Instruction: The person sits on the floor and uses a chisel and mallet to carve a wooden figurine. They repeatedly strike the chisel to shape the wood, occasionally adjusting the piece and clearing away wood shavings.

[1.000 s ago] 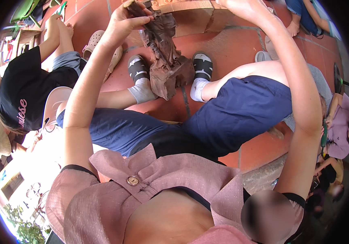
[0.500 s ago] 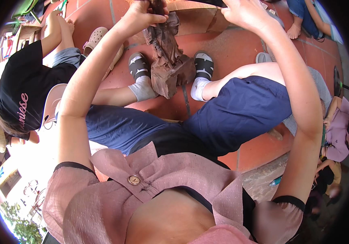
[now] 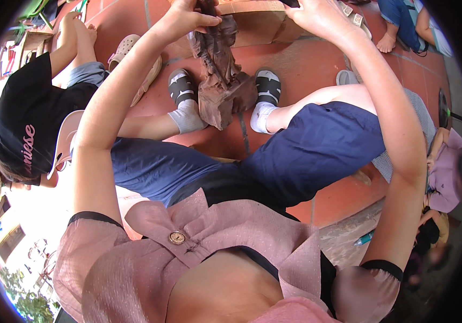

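While the left hand point(image 3: 188, 19) closes on the top of a brown wooden carving point(image 3: 221, 70) standing between the feet, the right hand point(image 3: 317, 16) rests loosely curled beside it; steadying seems underway, and further work needs a firm grip.

The left hand point(image 3: 185, 19) grips a brown wooden carving point(image 3: 221, 70) above red floor tiles point(image 3: 301, 64).

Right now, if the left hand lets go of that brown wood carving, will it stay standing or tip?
The wood carving looks tall and narrow on a chunky base between the feet, so probably top-heavy and apt to tip. It seems rigid and fairly heavy. The left hand grips its top; the right hand is beside it.
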A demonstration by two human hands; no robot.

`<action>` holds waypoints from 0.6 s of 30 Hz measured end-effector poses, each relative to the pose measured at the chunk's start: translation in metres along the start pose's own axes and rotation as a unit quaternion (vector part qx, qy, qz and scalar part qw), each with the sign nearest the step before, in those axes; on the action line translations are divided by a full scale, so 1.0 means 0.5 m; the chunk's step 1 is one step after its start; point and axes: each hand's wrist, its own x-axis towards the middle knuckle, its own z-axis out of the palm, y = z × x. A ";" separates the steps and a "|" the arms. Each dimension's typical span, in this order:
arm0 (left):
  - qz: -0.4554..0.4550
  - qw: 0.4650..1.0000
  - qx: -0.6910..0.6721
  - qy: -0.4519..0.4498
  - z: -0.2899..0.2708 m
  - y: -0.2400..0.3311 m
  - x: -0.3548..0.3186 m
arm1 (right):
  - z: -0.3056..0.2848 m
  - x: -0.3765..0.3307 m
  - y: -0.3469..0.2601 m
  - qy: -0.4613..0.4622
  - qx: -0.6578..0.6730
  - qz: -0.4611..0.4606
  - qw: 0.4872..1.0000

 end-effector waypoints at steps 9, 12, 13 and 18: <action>0.033 0.996 -0.080 0.007 0.016 0.000 -0.024 | 0.012 0.005 0.016 0.066 0.019 -0.043 0.997; 0.033 0.997 -0.074 0.018 -0.009 0.021 -0.029 | 0.009 -0.003 0.008 0.051 0.029 -0.051 0.997; 0.022 0.998 -0.060 0.018 -0.015 0.027 -0.029 | 0.010 -0.002 0.009 0.068 0.053 -0.053 0.995; 0.025 0.999 -0.033 0.016 -0.014 0.015 -0.026 | 0.010 0.007 0.009 0.137 0.140 -0.040 0.980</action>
